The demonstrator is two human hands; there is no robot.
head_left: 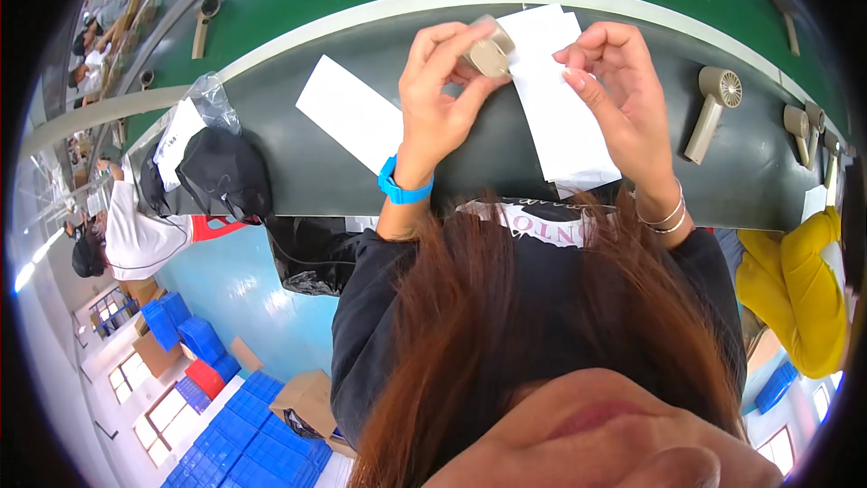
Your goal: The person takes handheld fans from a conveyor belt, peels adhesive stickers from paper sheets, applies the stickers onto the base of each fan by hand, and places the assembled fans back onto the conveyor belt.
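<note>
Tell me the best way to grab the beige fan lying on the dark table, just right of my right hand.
Probably grip the beige fan by its handle, coming from your side with your right hand: the slim, straight handle points back toward you, and the round grilled head lies at the far end.

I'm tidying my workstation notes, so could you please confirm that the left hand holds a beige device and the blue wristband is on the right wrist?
Not quite: the blue wristband is on the left wrist, not the right, as the head view shows. The left hand does hold a beige device.
</note>
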